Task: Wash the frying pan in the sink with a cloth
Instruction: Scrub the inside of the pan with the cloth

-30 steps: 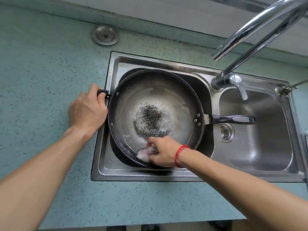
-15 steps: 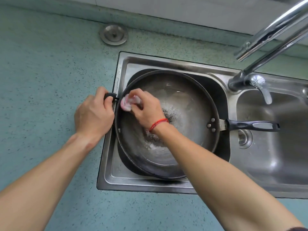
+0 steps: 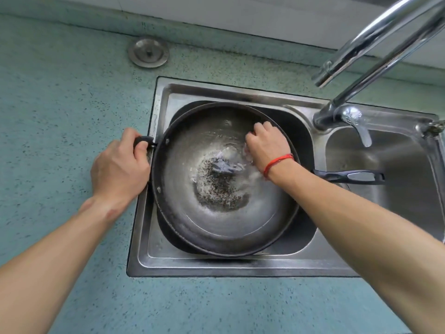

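Speckled teal table (image 3: 72,104) surrounds the steel sink (image 3: 216,266) holding the frying pan (image 3: 216,225). Left hand (image 3: 119,169) fingers clamp its side handle (image 3: 142,141); right hand (image 3: 267,147) fingers curl round a cloth (image 3: 246,151).

Frying pan (image 3: 216,220) in left basin of sink (image 3: 216,263), long handle (image 3: 354,177) pointing right. Left hand (image 3: 119,169) grips small side handle (image 3: 143,141). Right hand (image 3: 267,147), fingers curled, presses mostly hidden cloth (image 3: 246,150) on pan's far-right wall. Dark specks (image 3: 216,189) mid-pan.
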